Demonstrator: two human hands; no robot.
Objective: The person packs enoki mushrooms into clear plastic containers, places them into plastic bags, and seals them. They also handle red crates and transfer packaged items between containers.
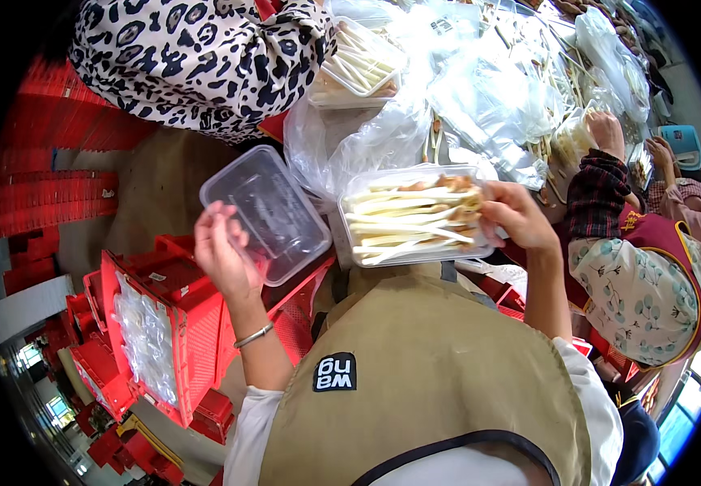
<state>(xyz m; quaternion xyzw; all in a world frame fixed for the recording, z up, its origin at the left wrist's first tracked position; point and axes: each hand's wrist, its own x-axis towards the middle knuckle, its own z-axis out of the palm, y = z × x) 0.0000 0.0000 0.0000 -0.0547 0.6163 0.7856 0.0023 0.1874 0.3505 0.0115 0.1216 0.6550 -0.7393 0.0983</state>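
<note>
My left hand (227, 249) is closed on the near-left edge of an empty clear plastic container (276, 212), held tilted over the red crates. My right hand (522, 217) grips the right end of a second clear plastic container (347, 240). Long pale stalks (407, 217) fill it, lying side by side, with brown parts toward the right end near my fingers. The two containers are close together but appear apart. Beyond them, crumpled clear plastic bags (383, 139) cover the near part of the work surface.
Filled containers (363, 61) are stacked ahead, beside a person in a leopard-print garment (197, 61). Loose stalks and bags (520, 89) cover the far right of the table. A co-worker's hand (605, 131) works there. Red crates (193, 324) stand at my left, one holding clear plastic items.
</note>
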